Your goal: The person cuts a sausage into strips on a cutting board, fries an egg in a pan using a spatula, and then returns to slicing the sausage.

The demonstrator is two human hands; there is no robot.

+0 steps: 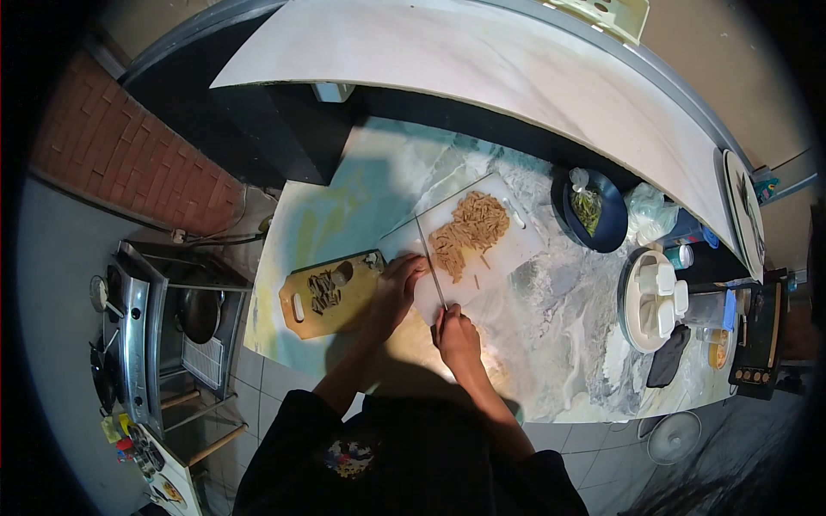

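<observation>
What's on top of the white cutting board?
A pile of light-brown strips sits on the white cutting board, with a few loose bits. The right hand holds a knife across it. Whatever's under the pile is hidden.

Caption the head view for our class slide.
A right hand holds a knife over a white cutting board bearing brown strips, the left hand nearby.

Marbled countertop point(559, 365) under 2 cutting boards point(516, 254) point(357, 301)
</observation>
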